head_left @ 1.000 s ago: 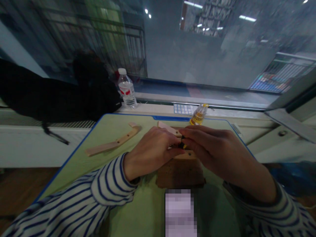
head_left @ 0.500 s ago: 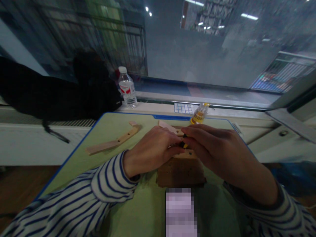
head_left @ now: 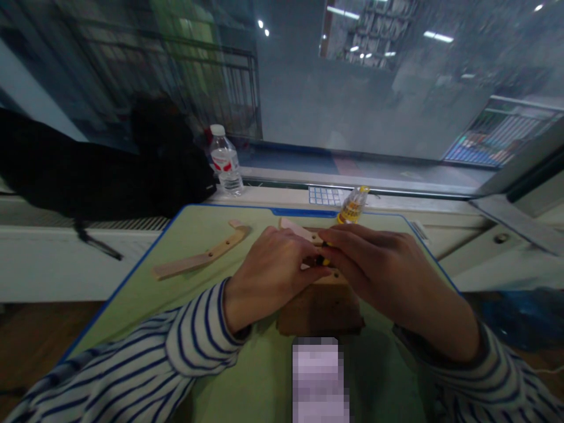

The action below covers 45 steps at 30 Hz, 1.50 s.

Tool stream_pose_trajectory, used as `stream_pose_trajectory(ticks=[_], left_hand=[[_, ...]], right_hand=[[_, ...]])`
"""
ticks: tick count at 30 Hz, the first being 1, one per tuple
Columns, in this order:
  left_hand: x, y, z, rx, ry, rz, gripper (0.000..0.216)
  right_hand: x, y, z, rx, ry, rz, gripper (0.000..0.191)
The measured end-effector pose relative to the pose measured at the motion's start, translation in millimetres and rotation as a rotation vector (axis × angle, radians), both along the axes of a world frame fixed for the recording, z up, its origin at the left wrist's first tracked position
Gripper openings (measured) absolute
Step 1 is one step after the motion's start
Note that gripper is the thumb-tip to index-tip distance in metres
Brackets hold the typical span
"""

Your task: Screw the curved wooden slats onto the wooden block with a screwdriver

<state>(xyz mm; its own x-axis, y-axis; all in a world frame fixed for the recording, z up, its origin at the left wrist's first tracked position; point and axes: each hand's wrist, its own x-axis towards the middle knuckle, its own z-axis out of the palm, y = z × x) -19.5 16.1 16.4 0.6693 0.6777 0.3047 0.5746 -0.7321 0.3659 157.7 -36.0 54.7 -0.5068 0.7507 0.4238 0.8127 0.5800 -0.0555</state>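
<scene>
Both my hands meet at the middle of a green table (head_left: 132,276). My left hand (head_left: 273,267) is closed, its fingers pinched on a small black and yellow thing (head_left: 323,259) that I cannot name. My right hand (head_left: 374,264) is closed over the same small thing from the right. Under both hands lies a brown wooden block (head_left: 319,308) with a pale wooden piece (head_left: 304,232) showing beyond my fingers. A second curved pale wooden piece (head_left: 202,255) with holes lies on the table to the left, apart from my hands.
A small yellow-labelled bottle (head_left: 351,207) stands at the table's far edge. A water bottle (head_left: 224,160) and a black bag (head_left: 110,170) rest on the window sill behind. A blurred patch (head_left: 316,379) covers something near me. The window glass fills the background.
My hands have stayed together over the block, shifting only slightly. The view has moved a little.
</scene>
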Motion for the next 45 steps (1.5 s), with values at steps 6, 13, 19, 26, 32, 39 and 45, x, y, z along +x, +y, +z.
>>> stream_pose_trajectory(ticks=[6,13,19,26,32,39,45], left_hand=[[0.1,0.2,-2.0,-0.001,0.027,0.017,0.028],[-1.3,1.6,-0.1,0.005,0.055,-0.010,0.028],[-4.5,2.9,2.9,0.008,0.061,-0.087,0.025],[-5.2,3.8,5.9,-0.014,0.089,-0.131,0.022],[-5.2,4.3,6.3,-0.022,0.073,-0.135,0.020],[-2.9,0.8,4.5,0.010,0.072,-0.031,0.027],[-2.7,-0.3,6.7,0.003,0.083,-0.039,0.024]], right_hand=[[4.8,0.5,2.8,-0.052,0.082,0.084,0.035],[7.5,3.2,2.3,-0.073,0.098,0.171,0.032],[4.7,3.6,0.0,-0.046,0.087,0.119,0.031],[2.5,1.8,-1.5,0.013,0.040,0.073,0.027],[1.7,1.4,-1.4,0.030,0.023,0.067,0.028],[1.8,1.4,-1.7,-0.015,0.040,0.072,0.029],[5.2,3.2,-0.2,-0.070,0.125,0.129,0.035]])
